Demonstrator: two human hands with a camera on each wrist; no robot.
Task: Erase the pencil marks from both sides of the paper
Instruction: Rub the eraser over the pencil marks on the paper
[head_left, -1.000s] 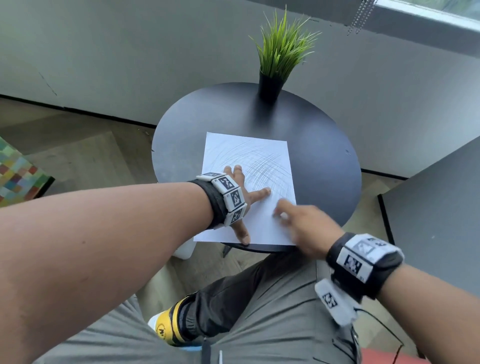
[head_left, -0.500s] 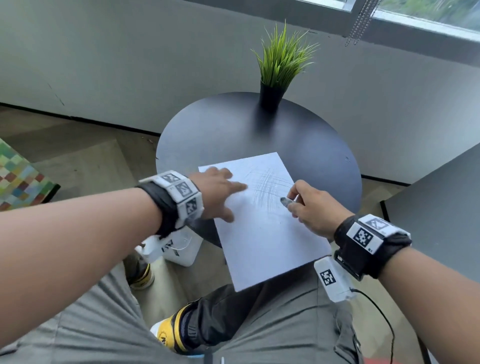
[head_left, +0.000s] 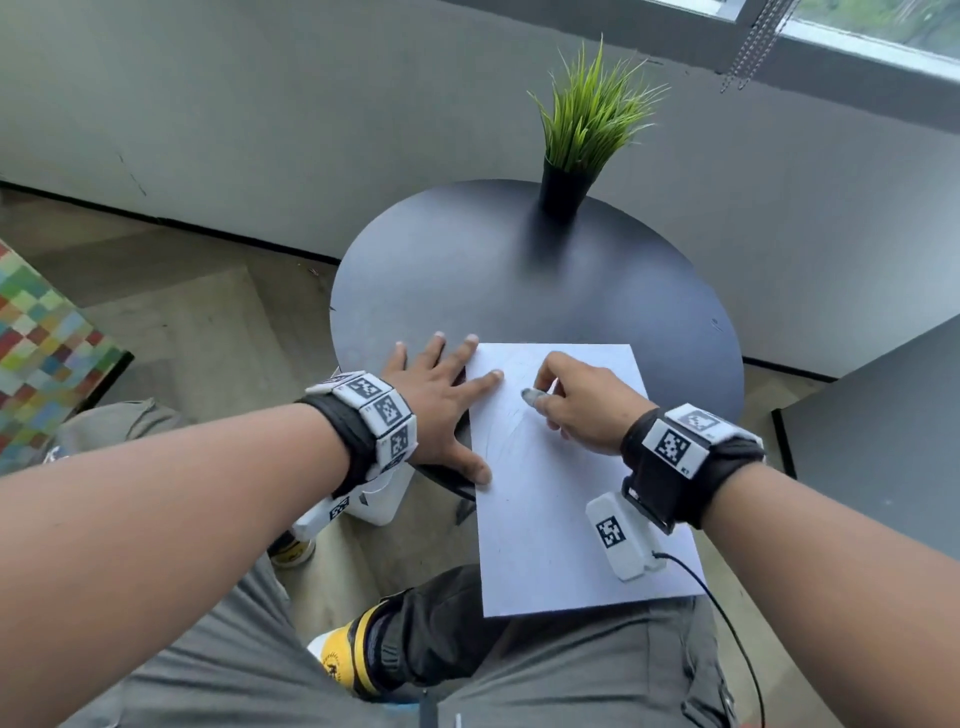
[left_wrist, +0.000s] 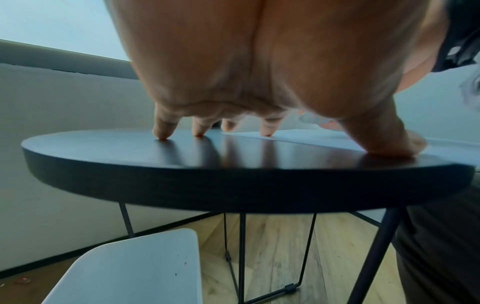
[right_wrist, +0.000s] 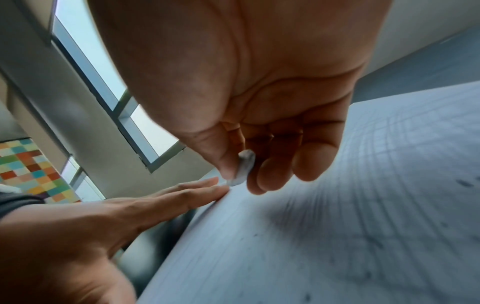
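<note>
From the head view, the paper (head_left: 566, 478) lies on the near right part of the round black desk (head_left: 498, 280), its long axis running toward the person and its near end hanging over the edge above the lap. The left hand (head_left: 441, 400) lies spread flat at the sheet's left edge, forefinger and thumb on the paper, the other fingers on the desk. The right hand (head_left: 582, 410) pinches a small grey eraser (head_left: 531, 396) over the far half, where faint pencil arcs show. A plant (head_left: 587, 135) stands at the far rim, below a grey wall and window. The left wrist view shows fingertips (left_wrist: 162, 131) pressed on the desk, wood floor beneath. The right wrist view shows the eraser (right_wrist: 244, 167) pinched between thumb and fingers, tip just above the marked paper (right_wrist: 337, 236).
</note>
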